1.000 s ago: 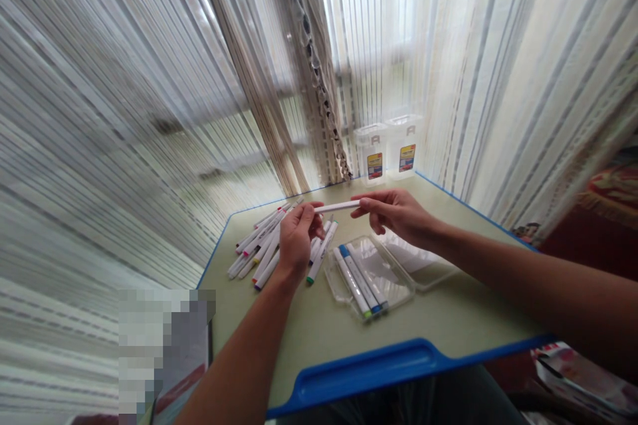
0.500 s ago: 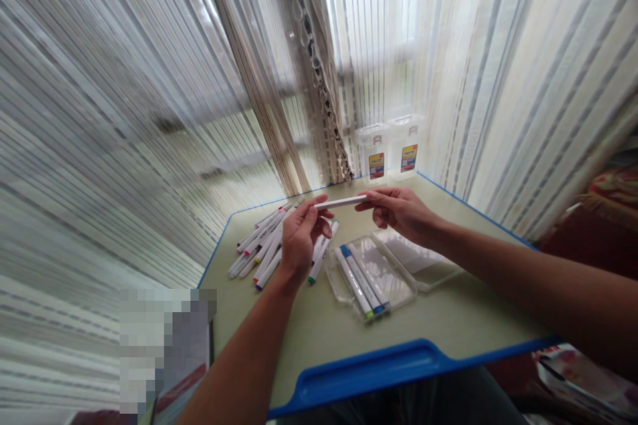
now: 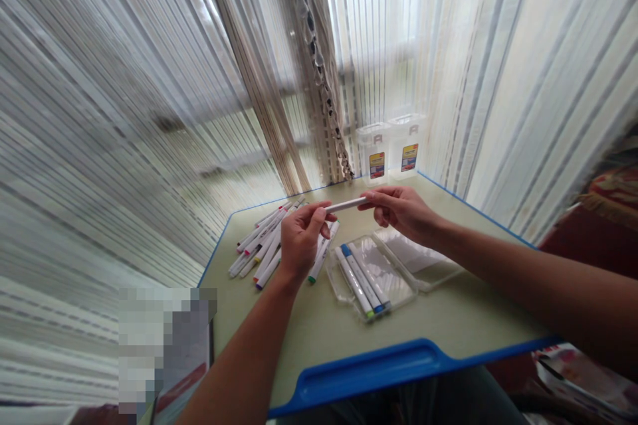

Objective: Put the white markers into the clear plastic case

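Note:
Both my hands hold one white marker (image 3: 346,204) level above the table. My left hand (image 3: 300,242) pinches its left end and my right hand (image 3: 401,210) pinches its right end. Below my left hand lies a loose pile of white markers (image 3: 262,246) with coloured caps. Under my right hand an open clear plastic case (image 3: 393,279) lies flat, with three markers (image 3: 359,281) side by side in its left half. Its lid half (image 3: 421,259) lies open to the right.
The pale green table (image 3: 448,319) has a blue rim with a blue tray lip (image 3: 379,365) at the near edge. Two upright clear cases (image 3: 391,149) with labels stand at the far corner. Striped curtains (image 3: 149,113) hang close on all sides.
The marker and both hands have stayed nearly in place. My left hand's grip has shifted slightly along the marker and the marker has tilted up a little to the right.

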### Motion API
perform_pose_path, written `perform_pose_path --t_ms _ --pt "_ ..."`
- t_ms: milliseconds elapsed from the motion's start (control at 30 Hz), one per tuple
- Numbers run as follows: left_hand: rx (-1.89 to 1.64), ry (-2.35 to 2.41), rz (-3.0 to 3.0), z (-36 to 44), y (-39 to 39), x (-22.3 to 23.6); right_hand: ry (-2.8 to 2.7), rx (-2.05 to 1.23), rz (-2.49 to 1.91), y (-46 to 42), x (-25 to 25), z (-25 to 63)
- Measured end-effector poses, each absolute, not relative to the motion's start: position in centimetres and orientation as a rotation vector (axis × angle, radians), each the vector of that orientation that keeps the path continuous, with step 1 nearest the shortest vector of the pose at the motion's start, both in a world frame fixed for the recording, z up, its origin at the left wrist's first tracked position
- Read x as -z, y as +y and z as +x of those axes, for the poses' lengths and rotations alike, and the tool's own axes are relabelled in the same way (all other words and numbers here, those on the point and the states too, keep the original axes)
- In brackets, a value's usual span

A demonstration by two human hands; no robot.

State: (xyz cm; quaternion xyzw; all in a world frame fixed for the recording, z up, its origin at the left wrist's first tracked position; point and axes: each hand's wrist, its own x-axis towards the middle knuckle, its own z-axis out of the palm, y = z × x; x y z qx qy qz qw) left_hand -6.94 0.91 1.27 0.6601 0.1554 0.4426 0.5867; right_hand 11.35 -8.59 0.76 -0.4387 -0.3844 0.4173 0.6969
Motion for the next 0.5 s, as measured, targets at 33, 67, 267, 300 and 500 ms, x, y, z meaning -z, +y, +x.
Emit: perform_pose_path --t_ms 33,67,267,300,500 --pt "-1.03 0.372 1.549 -6.97 0.86 -1.3 -0.869 -0.927 -0.982 -8.61 -0.75 11.33" --pt "-1.03 0.383 1.559 -6.99 0.81 -1.32 -0.881 -0.921 -0.986 -8.63 -0.74 11.3" --pt "-1.029 0.464 1.642 -6.96 0.77 -1.3 -0.97 -0.876 -0.998 -8.73 -0.58 11.14" --pt "-1.027 0.475 1.665 -6.95 0.79 -1.29 -0.983 -0.863 -1.005 -8.74 -0.56 11.11" --pt "-0.984 0.529 1.729 -6.86 0.68 -1.22 -1.114 -0.749 -1.157 -8.96 -0.63 10.73"
